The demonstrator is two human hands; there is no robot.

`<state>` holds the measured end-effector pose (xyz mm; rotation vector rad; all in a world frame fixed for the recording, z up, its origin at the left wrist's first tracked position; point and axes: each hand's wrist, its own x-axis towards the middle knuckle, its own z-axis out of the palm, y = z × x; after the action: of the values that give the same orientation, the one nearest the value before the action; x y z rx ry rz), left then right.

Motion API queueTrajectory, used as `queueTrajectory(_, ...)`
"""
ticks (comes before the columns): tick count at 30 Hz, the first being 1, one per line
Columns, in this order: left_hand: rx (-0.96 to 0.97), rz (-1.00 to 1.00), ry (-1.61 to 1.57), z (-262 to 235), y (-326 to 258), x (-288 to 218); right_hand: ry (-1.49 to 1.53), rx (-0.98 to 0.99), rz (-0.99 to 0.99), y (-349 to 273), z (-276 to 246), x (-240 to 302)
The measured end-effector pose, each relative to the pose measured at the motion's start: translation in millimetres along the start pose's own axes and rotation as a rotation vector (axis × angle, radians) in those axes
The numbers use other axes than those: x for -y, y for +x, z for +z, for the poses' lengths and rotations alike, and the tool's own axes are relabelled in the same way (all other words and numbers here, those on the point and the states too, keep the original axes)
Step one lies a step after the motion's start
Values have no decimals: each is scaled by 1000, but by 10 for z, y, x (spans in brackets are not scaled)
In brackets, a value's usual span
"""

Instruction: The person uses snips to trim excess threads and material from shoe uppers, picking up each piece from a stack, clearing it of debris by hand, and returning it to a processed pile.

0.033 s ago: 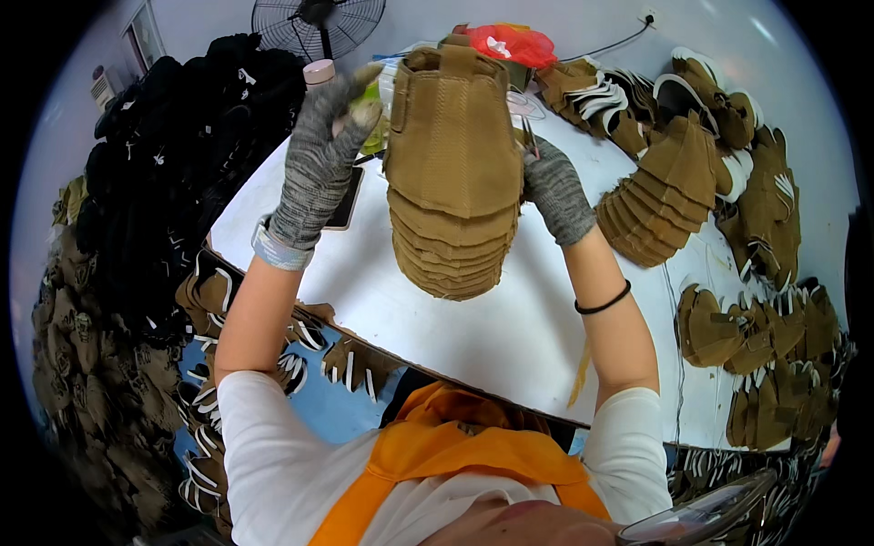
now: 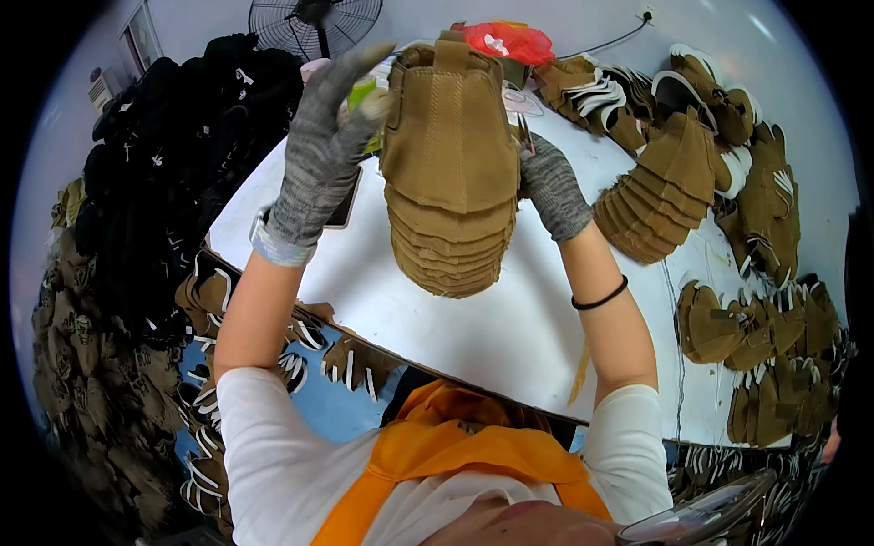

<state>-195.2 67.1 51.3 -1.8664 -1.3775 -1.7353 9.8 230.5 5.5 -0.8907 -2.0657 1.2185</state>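
A thick stack of brown shoe uppers (image 2: 448, 173), nested one over another, is raised over the white table with its layered edges toward me. My right hand (image 2: 548, 182), in a grey fingerless-tipped glove, grips the stack's right side. A small pointed metal tool, apparently thread snips (image 2: 525, 133), sticks up from that hand; its handle is mostly hidden. On the stack's left side, my left hand (image 2: 330, 136), gloved in grey too, is open with fingers stretched out. Its thumb and fingertips come close to the top left edge; whether they touch I cannot tell.
On the white table (image 2: 437, 332) lie a phone (image 2: 346, 205), another fanned stack of uppers (image 2: 660, 196) and more brown pieces (image 2: 728, 328) at right. Behind are a red plastic bag (image 2: 510, 42) and a fan (image 2: 315, 20). Black piles (image 2: 182, 182) rise at left.
My left hand has moved slightly toward the stack and its fingers have stretched out farther. The stack and my right hand have shifted a little left and up.
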Motion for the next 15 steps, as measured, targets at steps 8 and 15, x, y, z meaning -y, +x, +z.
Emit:
queueTrajectory(8,201,105,28,444,248,-454,127,-178,-135,-110,145,-266)
queueTrajectory(15,102,200,109,597,-23,-272,256,-91,22,-215,142,-400)
